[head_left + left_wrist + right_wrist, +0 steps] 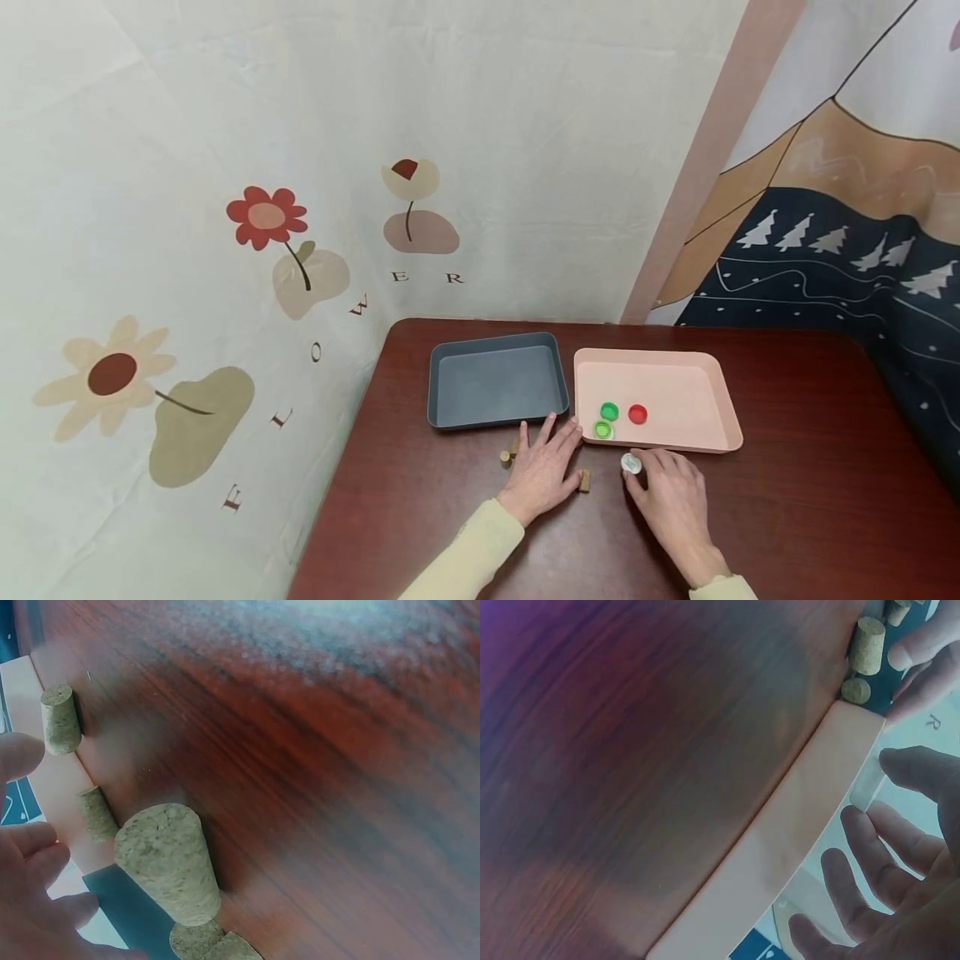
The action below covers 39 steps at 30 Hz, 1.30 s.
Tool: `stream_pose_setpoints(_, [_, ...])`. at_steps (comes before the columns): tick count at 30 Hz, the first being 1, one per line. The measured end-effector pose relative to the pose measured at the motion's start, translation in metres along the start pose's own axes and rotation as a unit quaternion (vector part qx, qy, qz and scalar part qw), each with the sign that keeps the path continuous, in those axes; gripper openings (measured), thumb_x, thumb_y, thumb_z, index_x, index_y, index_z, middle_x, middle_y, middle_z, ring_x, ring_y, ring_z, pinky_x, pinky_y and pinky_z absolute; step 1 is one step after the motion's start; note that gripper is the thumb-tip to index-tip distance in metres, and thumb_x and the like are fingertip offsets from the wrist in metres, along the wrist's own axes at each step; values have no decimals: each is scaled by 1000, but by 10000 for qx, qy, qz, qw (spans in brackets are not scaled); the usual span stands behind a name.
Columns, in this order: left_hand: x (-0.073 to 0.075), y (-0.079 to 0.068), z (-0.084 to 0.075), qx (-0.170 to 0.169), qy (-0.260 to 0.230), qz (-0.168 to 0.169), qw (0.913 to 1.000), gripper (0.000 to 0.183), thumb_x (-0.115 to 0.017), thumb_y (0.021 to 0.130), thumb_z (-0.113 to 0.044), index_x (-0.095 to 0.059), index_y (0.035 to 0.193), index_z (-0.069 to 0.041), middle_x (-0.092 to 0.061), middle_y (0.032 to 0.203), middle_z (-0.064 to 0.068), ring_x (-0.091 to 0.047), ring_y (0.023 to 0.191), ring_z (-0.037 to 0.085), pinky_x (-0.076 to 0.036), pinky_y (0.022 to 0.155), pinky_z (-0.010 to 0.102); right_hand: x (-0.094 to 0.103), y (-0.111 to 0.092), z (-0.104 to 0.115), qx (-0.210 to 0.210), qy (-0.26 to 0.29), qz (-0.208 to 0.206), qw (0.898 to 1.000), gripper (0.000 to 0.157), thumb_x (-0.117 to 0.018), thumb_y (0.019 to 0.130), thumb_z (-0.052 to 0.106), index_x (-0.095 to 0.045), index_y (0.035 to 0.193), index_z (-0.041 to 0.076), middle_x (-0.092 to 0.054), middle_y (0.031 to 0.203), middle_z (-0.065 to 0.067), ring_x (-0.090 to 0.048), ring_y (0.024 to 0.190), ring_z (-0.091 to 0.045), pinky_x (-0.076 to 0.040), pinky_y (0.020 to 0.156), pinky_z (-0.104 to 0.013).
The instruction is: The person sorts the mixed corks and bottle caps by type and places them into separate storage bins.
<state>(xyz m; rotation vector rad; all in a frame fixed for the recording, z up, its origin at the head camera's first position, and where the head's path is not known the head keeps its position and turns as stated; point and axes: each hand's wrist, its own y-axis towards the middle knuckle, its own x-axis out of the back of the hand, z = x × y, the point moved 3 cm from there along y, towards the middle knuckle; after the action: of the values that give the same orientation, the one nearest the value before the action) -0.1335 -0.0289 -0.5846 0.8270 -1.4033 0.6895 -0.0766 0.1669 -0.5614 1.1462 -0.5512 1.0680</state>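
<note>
Pinching with fingers presumably steadies the right hand's (673,493) pale round piece (631,463); left hand's (543,473) fingers spread, empty, beside tan cork cylinder (585,482).

Right of my right grip (677,496) I have open counter (817,475) to pass over, but ahead the pink tray (675,392) bars a low slide; one cork (585,481) is in the path to my left grip (542,468), more corks (506,457) flank its other side, and a slim gap parts the pink tray from the grey tray (498,383)
</note>
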Motion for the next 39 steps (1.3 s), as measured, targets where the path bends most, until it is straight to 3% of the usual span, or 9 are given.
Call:
stream_pose_setpoints(9, [-2,1,-1,24,0,62,10000,63,-61,99,-51,-48,156,-25,-39,164,-9,-32,153,28,-32,114,67,12,3,-18,-325,202,-148,9992,36,-89,74,12,-75,106,4,-72,102,-18,-63,98,-45,-45,80,-65])
stream_pose_setpoints(20, [1,0,0,40,-64,141,9999,63,-61,100,-51,-48,156,-25,-37,165,-9,-31,154,27,-33,113,66,25,24,-37,-553,261,-406,9973,32,-87,76,9,-75,104,0,-72,99,-23,-63,97,-50,-46,75,-65])
stream_pose_setpoints(25, [1,0,0,52,-60,177,9998,63,-60,100,-51,-48,156,-25,-36,165,-9,-29,154,26,-33,113,66,23,34,-44,-709,311,-303,9965,31,-86,77,10,-75,105,0,-72,102,-25,-62,98,-52,-45,72,-68])
stream_pose_setpoints(32, [2,0,-1,45,13,231,9997,64,-60,100,-51,-47,157,-25,-36,166,-10,-28,155,26,-34,113,66,18,44,-54,-770,518,-116,9956,32,-86,78,9,-75,105,-4,-71,102,-27,-62,96,-52,-45,80,-65])
stream_pose_setpoints(39, [1,-1,-2,85,23,238,9997,64,-61,99,-51,-47,157,-26,-35,166,-10,-27,155,25,-35,113,65,9,56,-63,-1070,467,407,9923,31,-80,84,13,-74,110,-2,-70,106,-27,-61,100,-52,-44,81,-66])
